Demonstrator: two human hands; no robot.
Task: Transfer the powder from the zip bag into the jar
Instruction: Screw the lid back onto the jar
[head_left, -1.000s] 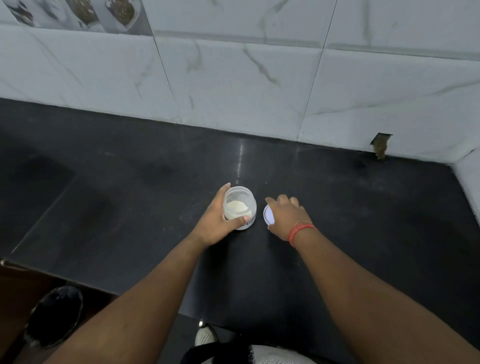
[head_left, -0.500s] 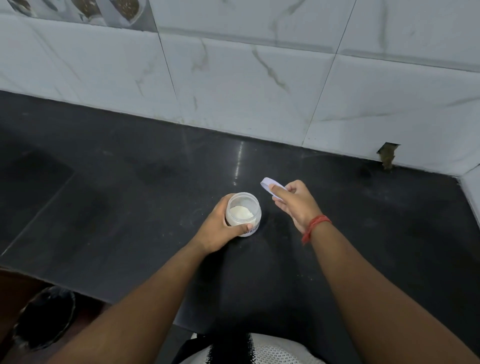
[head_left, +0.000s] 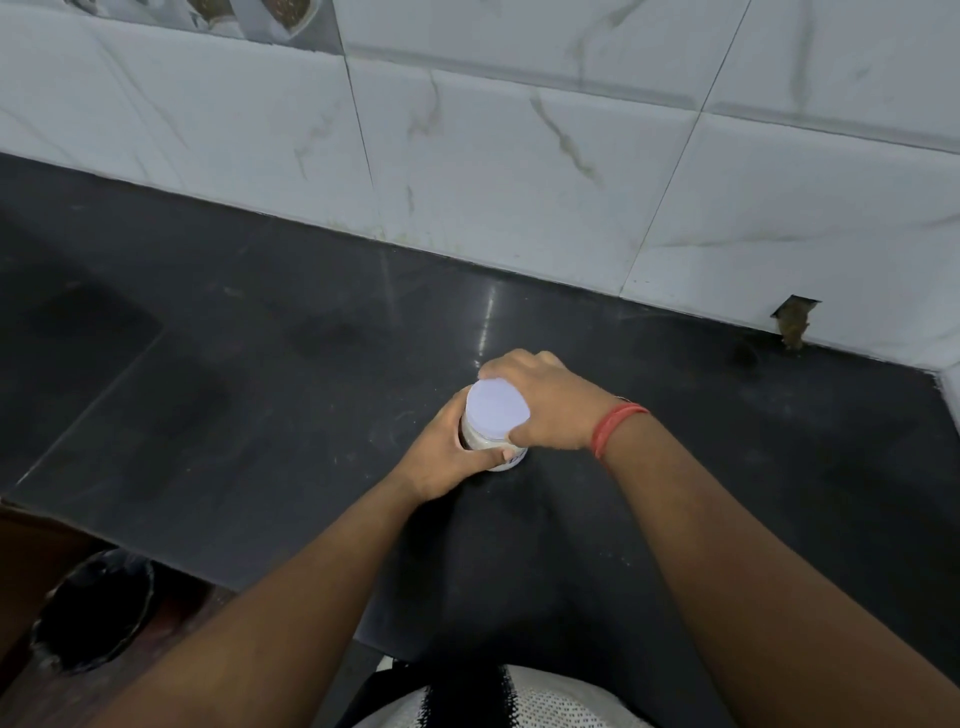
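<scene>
A small clear jar (head_left: 485, 439) with white powder inside stands on the black countertop (head_left: 260, 364). My left hand (head_left: 441, 457) wraps around the jar's side from the left. A flat white lid (head_left: 496, 408) sits on top of the jar's mouth, and my right hand (head_left: 545, 400) grips the lid's rim from the right and far side. A red thread band circles my right wrist. No zip bag is in view.
A white marble-tiled wall (head_left: 519, 156) rises behind the counter, with a small notch (head_left: 795, 322) at its base on the right. Below the counter's front edge at lower left stands a dark round bin (head_left: 93, 608).
My right hand picked the lid up from the counter beside the jar, carried it over and set it on the jar's mouth. My left hand kept hold of the jar.
</scene>
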